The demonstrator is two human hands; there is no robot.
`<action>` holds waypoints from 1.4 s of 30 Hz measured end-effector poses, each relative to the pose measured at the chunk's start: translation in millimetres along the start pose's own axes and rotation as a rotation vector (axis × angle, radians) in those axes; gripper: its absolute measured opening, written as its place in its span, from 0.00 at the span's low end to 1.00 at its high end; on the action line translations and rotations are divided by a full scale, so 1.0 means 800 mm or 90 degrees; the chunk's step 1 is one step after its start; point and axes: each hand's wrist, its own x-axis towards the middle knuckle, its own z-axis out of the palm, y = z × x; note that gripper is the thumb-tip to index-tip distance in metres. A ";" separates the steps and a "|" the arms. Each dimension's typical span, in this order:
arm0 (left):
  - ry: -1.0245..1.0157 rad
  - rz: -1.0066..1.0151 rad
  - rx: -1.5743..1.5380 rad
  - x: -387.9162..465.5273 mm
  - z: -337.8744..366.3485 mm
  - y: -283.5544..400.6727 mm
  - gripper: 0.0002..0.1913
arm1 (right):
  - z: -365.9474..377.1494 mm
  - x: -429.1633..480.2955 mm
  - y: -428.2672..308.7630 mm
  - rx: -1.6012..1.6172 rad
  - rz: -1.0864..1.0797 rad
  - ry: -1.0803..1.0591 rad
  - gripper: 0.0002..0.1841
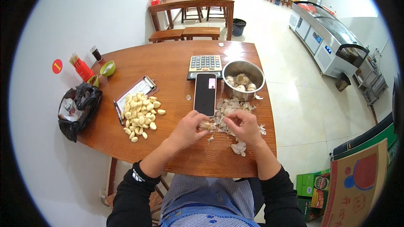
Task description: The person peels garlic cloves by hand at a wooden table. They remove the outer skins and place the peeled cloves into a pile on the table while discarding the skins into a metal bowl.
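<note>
My left hand (188,129) pinches a piece of garlic bulb with papery skin and stem (207,126) above the wooden table. Just right of it, my right hand (244,127) hovers over a heap of garlic skins (228,108), its fingers curled and thumb near the forefinger. Whether anything sits between those fingertips is hidden. Behind the skins stands a steel pot (243,93) with several unpeeled garlic bulbs (242,79) inside. Away to the left lies a pile of peeled garlic cloves (140,113), partly over a clipboard (135,90).
A smartphone (205,96) leans against a calculator (205,64) beyond my hands. A pen (118,112) lies by the cloves. Along the wall are a black plastic bag (86,101), a red chopstick holder (84,71) and a green bowl (108,68). The table's right edge (272,113) is near the skins.
</note>
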 end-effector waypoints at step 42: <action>-0.049 -0.134 -0.730 0.077 0.073 -0.016 0.15 | 0.019 0.018 0.019 0.201 0.228 0.114 0.17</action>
